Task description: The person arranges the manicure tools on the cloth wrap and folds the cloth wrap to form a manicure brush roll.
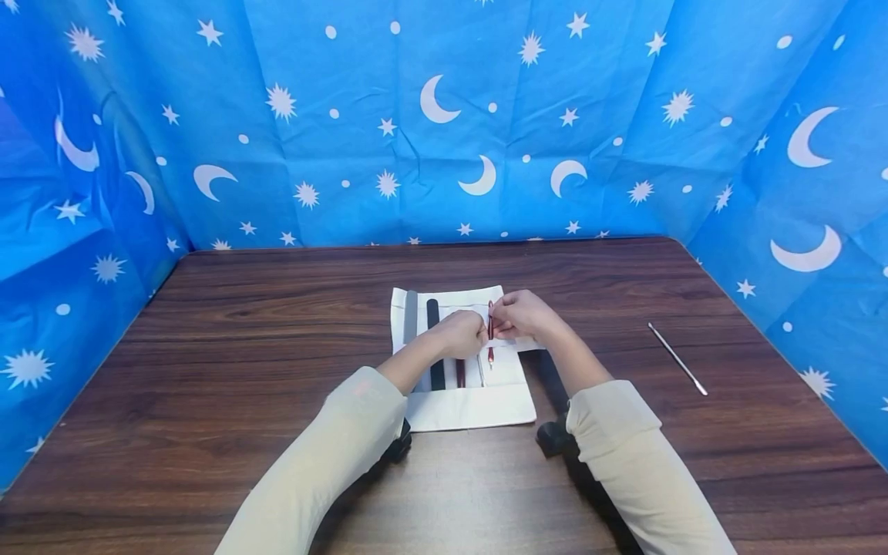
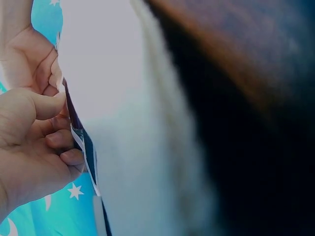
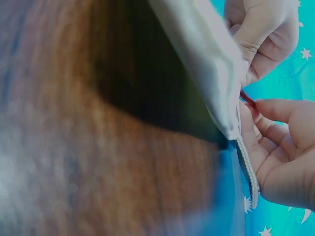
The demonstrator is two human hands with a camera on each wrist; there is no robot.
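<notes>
A white cloth pouch [image 1: 472,408] lies unfolded on the table with slim tools tucked in a row. My right hand [image 1: 523,314] pinches a thin red-handled tool [image 1: 491,354] by its upper part, thumb against fingertips. Its silver tip points toward me, over the pouch's right part. Just left of it, my left hand [image 1: 461,334] pinches the pouch's cloth between thumb and fingers, as the left wrist view shows. Beneath that hand a dark red handle [image 1: 461,374] is partly hidden. Farther left in the pouch are a black flat file [image 1: 436,370] and a grey flat file [image 1: 410,317].
A metal double-ended cuticle pusher [image 1: 677,359] lies apart on the right side of the brown wooden table [image 1: 264,331]. Behind the table's far edge hangs a blue curtain [image 1: 388,77] with moons and stars. Dark wrist mounts sit under both forearms.
</notes>
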